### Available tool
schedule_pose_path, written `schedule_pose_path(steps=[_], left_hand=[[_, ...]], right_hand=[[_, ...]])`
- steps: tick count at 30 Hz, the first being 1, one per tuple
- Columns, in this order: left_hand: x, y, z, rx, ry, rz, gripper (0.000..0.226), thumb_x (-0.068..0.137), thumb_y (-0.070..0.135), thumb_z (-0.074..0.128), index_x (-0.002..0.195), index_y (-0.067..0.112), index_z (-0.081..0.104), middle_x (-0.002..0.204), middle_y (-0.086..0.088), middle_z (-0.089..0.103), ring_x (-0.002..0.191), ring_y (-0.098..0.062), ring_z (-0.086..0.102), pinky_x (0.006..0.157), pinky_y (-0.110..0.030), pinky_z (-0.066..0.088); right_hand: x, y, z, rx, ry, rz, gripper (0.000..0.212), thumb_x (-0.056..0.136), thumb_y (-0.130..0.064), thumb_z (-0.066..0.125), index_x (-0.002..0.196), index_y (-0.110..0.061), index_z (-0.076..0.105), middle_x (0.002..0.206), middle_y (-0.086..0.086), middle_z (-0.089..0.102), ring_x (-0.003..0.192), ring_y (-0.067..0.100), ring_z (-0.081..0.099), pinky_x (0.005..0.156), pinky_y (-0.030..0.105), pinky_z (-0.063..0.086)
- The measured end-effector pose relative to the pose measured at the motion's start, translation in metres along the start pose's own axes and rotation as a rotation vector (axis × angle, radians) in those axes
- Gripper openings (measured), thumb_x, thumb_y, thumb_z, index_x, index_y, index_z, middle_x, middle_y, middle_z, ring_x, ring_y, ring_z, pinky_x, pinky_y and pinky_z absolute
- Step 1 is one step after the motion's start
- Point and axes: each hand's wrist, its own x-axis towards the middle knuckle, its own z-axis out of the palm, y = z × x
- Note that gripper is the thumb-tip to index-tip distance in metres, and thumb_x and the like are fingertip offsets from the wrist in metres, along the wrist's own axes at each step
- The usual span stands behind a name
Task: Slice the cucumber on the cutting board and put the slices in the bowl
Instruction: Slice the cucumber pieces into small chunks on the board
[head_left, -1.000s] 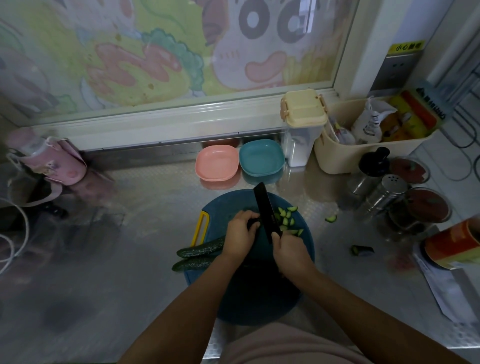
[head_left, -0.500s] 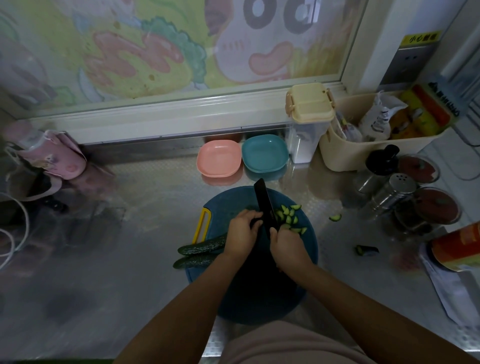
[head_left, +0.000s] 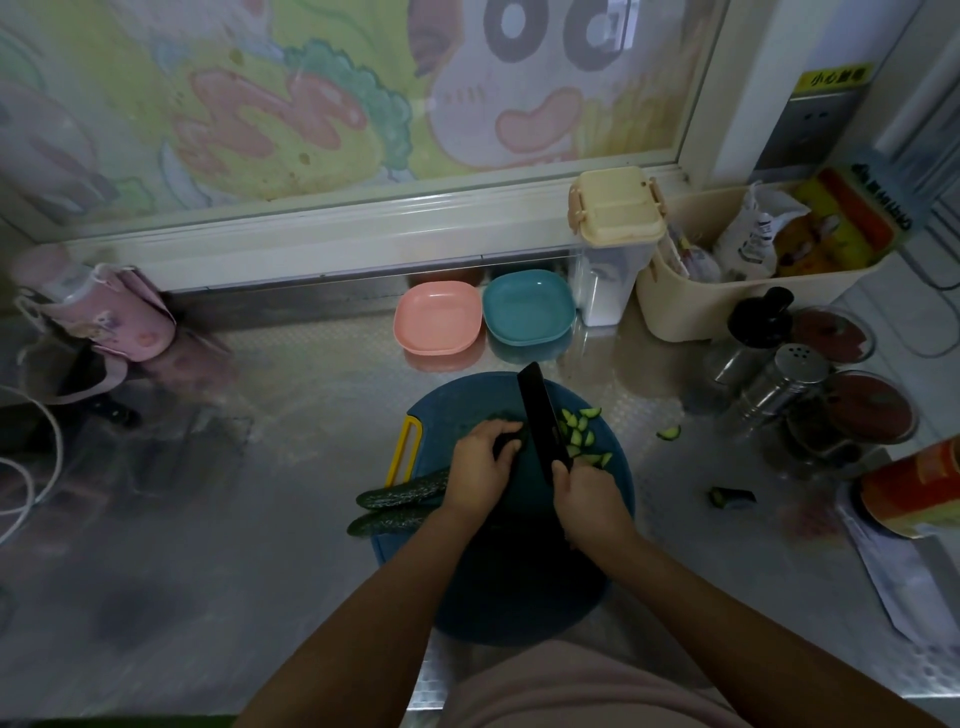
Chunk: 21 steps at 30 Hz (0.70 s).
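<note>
Change: almost nothing since half a second ago; both hands and the blade sit where they were.
Left hand (head_left: 480, 462): curled down on the dark green cucumber (head_left: 402, 491), pinning it to the round blue cutting board (head_left: 519, 597).
Right hand (head_left: 587, 493): clamped round the black knife (head_left: 540, 421) by its handle.
Pale green slices (head_left: 582, 434): heaped right of the blade; shallow pink plastic bowl (head_left: 436, 325) and teal plastic bowl (head_left: 530, 314) hold none.
Handling: probably firm, light, wet and prone to roll; grip just behind the cut, fingertips tucked.
</note>
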Motion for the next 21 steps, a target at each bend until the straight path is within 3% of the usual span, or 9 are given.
schedule_pose_path(steps=[5, 21], left_hand=[[-0.0011, 0.0003, 0.0015, -0.005, 0.000, -0.008, 0.023, 0.088, 0.002, 0.060, 0.109, 0.005, 0.067, 0.110, -0.008, 0.066, 0.098, -0.006, 0.053, 0.084, -0.004, 0.033], [-0.0007, -0.0010, 0.0028, 0.000, 0.025, -0.012, 0.021, 0.086, 0.002, 0.063, 0.106, 0.006, 0.068, 0.105, -0.006, 0.067, 0.094, -0.005, 0.054, 0.078, 0.006, 0.029]], right_hand=[[-0.0027, -0.0040, -0.0042, 0.042, 0.017, -0.045, 0.035, 0.102, -0.029, 0.027, 0.084, -0.008, 0.049, 0.061, -0.001, 0.046, 0.061, 0.022, 0.055, 0.056, 0.032, 0.046], [-0.0013, -0.0049, 0.0014, 0.053, 0.017, -0.042, 0.041, 0.101, -0.031, 0.028, 0.097, 0.000, 0.055, 0.083, 0.018, 0.064, 0.073, 0.033, 0.064, 0.066, 0.043, 0.054]])
